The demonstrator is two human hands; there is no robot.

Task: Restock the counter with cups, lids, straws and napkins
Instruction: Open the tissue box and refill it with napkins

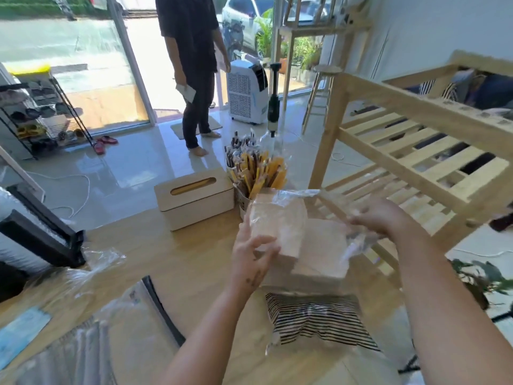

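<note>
A: Where are the napkins (280, 226)?
B: On the desk (166, 259), 1 stack clasped upright in the left grip (256, 255). The right grip (380, 218) pinches the plastic wrap (299, 193).
A: Peel slowly and keep that stack square.

Harsh window daylight; hands perhaps motion-blurred.

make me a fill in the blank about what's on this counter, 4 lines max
1. The left hand grips a stack of ____.
2. The right hand pinches their clear ____ wrap.
3. The wooden box has a ____ in its top.
4. The straws stand in a cup on the box's ____ side.
Missing: napkins; plastic; slot; right.
</note>
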